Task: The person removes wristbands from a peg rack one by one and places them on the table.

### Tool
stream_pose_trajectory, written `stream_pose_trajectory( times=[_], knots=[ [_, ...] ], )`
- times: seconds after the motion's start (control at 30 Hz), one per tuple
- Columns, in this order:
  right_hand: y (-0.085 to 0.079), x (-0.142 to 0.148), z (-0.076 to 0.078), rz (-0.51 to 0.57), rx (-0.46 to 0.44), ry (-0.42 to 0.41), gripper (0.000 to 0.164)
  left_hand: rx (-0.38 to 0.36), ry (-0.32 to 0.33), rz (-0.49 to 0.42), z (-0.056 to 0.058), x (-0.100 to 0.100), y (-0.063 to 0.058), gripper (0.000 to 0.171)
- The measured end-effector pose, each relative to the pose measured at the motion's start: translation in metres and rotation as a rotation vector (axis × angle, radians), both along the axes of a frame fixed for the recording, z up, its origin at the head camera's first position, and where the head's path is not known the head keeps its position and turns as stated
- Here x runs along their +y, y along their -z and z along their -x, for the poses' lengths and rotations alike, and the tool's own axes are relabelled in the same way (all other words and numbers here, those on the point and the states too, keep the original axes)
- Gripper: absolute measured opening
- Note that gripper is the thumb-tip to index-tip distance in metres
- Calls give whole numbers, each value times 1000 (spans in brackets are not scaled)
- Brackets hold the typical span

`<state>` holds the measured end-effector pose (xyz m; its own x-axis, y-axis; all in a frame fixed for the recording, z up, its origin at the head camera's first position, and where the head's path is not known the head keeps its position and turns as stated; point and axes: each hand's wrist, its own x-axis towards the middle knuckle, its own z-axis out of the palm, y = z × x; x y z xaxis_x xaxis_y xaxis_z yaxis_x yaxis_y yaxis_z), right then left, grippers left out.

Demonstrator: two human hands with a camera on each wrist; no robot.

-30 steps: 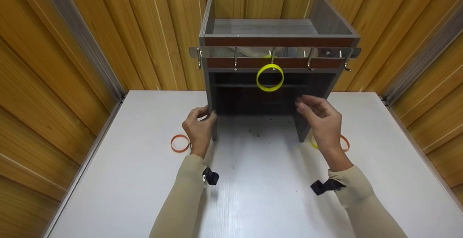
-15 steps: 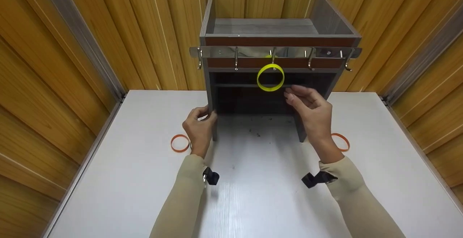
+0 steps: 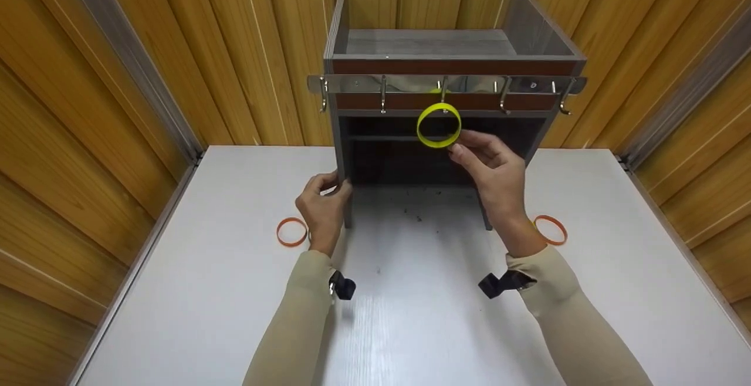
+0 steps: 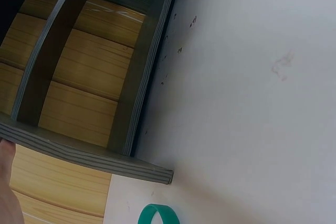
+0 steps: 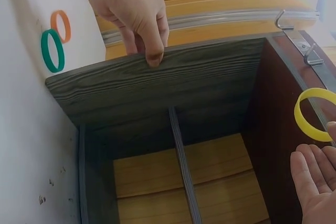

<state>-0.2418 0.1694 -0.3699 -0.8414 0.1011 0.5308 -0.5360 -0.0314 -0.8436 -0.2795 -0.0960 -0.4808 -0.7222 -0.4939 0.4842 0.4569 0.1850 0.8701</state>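
Observation:
A yellow ring hangs from the middle hook of a metal hook rail across the front of a grey wooden shelf. My right hand reaches up to the ring's lower right edge, thumb and fingertips parted right beside it. In the right wrist view, the fingers extend just below the yellow ring, and the thumb tip overlaps its edge. My left hand grips the shelf's left side panel between thumb and fingers.
An orange ring lies left of the shelf, with a green ring near it. Right of the shelf lies another orange ring; a yellow edge shows behind my right wrist. Wood-panelled walls surround the white table.
My right hand has moved left and upward from the shelf's right side to the hanging yellow ring. My left hand stays on the side panel; the ring hangs as before.

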Motion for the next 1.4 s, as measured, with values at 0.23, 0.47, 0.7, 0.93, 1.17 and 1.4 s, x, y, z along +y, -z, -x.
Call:
stream_pose_trajectory(
  times=[0.23, 0.47, 0.7, 0.93, 1.17, 1.4],
  knots=[
    [-2, -5, 2, 34, 9, -13, 29, 4, -11, 5, 1, 2, 0, 18],
    [-4, -8, 4, 70, -6, -10, 25, 31, -32, 8, -9, 8, -15, 16],
    [-8, -7, 3, 91, -7, 1, 24, 21, -47, 34, -22, 11, -30, 15],
    [-12, -6, 4, 124, 21, -14, 23, 41, -26, 11, -18, 10, -26, 15],
    [-17, -7, 3, 142, 35, -15, 23, 13, -21, 7, 0, 4, -1, 16],
    [-23, -8, 2, 163, 39, -6, 23, -23, -18, 19, -1, -1, -1, 16]
  ],
)
